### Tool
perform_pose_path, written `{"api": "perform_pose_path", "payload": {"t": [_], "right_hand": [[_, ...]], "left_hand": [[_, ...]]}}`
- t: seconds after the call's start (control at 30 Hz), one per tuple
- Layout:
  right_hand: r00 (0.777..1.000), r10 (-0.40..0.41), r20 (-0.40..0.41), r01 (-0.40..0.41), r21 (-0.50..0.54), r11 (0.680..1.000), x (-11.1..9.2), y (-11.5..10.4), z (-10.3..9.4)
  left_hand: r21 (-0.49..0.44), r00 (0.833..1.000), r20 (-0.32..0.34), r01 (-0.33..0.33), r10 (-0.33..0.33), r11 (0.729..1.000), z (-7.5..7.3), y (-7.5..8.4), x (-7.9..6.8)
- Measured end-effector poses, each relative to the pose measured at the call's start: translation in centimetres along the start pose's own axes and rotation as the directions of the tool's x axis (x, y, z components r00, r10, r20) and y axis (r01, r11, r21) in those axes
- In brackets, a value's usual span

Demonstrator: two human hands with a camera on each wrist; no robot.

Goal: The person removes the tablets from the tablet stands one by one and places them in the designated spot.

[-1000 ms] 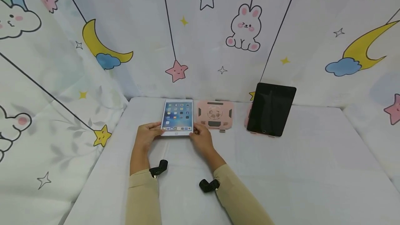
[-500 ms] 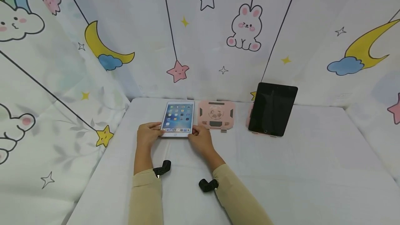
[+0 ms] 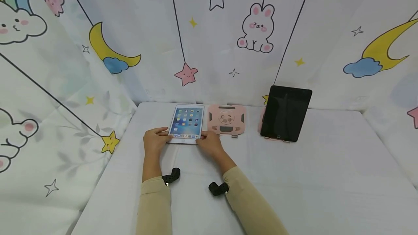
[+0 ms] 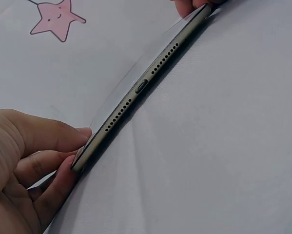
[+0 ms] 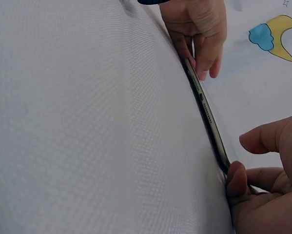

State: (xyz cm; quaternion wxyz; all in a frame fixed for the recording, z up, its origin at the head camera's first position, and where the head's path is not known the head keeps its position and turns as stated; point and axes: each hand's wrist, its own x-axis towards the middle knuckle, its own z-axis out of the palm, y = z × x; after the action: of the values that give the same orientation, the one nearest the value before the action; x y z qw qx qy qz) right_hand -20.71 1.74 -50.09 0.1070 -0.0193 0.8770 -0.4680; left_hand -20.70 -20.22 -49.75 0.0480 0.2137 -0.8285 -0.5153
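Observation:
A white-framed tablet [image 3: 187,120], its screen lit with app icons, is at the table's back left. My left hand [image 3: 155,141] pinches its near left corner, thumb on the front and fingers at the edge and beneath. At the near right corner is my right hand [image 3: 210,144], fingers curled against the edge. In the right wrist view that hand's thumb [image 5: 262,139] is over the screen side; its contact is unclear. The left wrist view shows the tablet's bottom edge [image 4: 141,87] with port and speaker holes, close to the cloth. A pink tablet case [image 3: 226,119] lies just right of it.
A dark-screened black tablet [image 3: 286,114] stands tilted back at the right, with pink case parts showing behind and below it. White cloth covers the table [image 3: 313,180]. A cartoon-printed curtain [image 3: 209,46] rises along the back edge and both sides.
The white tablet has turned slightly clockwise between my hands, its far end shifting right. Both hands keep their places at its near corners. The case and black tablet stay put.

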Motion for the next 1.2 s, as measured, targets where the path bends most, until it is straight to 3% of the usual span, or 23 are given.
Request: {"api": "perform_pose_path", "payload": {"t": [0.6,0.8,0.87,0.93,1.03,1.13,1.2], "right_hand": [[1.000,-0.028,0.003,0.028,0.019,0.999,-0.6,-0.8,0.0],[0.987,-0.074,-0.141,0.083,0.064,0.995,-0.8,0.4,0.6],[0.976,-0.091,-0.199,0.120,0.140,0.983,-0.9,1.0,0.7],[0.964,-0.102,-0.244,0.166,0.255,0.953,-1.0,1.4,0.3],[0.941,-0.114,-0.317,0.254,0.445,0.859,-1.2,1.5,-1.1],[0.913,-0.147,-0.381,0.350,0.545,0.762,-1.9,0.8,-3.8],[0.883,-0.177,-0.436,0.415,0.546,0.728,-2.4,0.3,-6.1]], "left_hand": [[0.059,0.999,-0.035,-0.028,0.031,0.998,0.6,0.2,-0.3],[0.034,0.991,-0.091,-0.096,0.098,0.995,0.8,0.0,-0.2],[0.005,0.985,-0.128,-0.120,0.120,0.993,1.0,-0.1,-0.1],[-0.046,0.977,-0.166,-0.140,0.131,0.989,1.1,-0.1,0.1],[-0.182,0.967,-0.212,-0.180,0.140,0.967,1.3,0.4,0.1],[-0.344,0.960,-0.231,-0.231,0.157,0.910,1.4,1.7,-0.2],[-0.446,0.957,-0.225,-0.270,0.186,0.853,1.9,3.0,-0.6]]}}
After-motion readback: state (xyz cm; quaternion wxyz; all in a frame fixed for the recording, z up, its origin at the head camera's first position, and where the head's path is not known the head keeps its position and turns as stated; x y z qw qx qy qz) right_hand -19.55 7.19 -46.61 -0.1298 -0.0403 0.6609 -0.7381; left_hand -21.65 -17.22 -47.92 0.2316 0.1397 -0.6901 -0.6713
